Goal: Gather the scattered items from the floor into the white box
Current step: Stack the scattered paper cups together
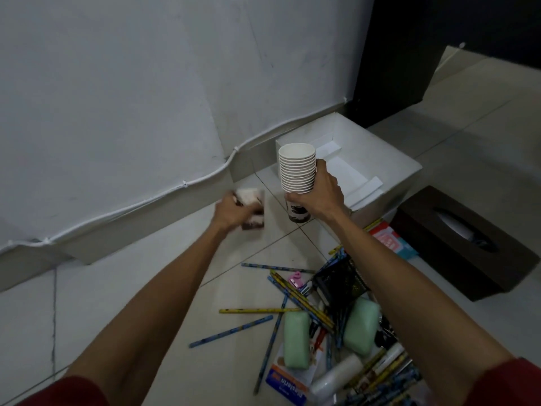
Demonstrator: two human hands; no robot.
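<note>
Above the tiled floor, the right hand holds a tall stack of white paper cups upright, its fingers wrapped round the side of the stack and the thumb across its lower part, where the bottom cup shows a dark print. The stack hangs at the left corner of the open white box, which sits on the floor against the wall. The left hand is off to the left, fingers curled round a small brown-and-white item too blurred to name.

Nearer the person lies the clutter: patterned pencils strewn across the tiles, two pale green blocks, a tipped black mesh pen holder, a pink sharpener, a clear plastic roll and a blue-and-white plaster box. A brown tissue box stands to the right of the white box, with a red packet lying just beside it.
</note>
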